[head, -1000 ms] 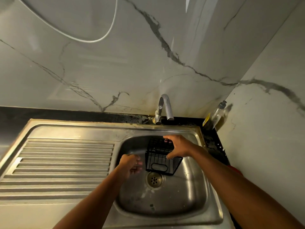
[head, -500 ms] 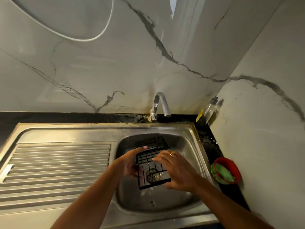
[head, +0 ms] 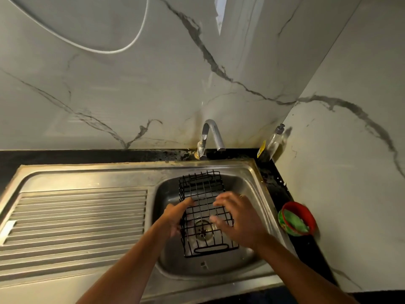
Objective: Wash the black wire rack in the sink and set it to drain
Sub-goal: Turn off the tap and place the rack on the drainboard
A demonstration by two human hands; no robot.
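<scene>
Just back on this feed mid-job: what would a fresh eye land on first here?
The black wire rack sits over the drain in the steel sink basin; the left hand grips its left edge and the right hand lies spread on top. Next is the red bowl with something green inside, on the dark counter right of the basin.

- Black wire rack (head: 203, 194) takes up the middle of the sink (head: 247, 187); I see narrow gaps to the basin walls.
- Left hand (head: 175, 216) grips its left edge, and right hand (head: 243, 220) lies spread on its right side.
- Tap (head: 211, 132) overhangs the far rim.
- Drainboard (head: 76, 216) on the left gives a flat, open path.
- On the right, red bowl (head: 306, 216), soap bottle (head: 274, 141) and the wall crowd in.
</scene>
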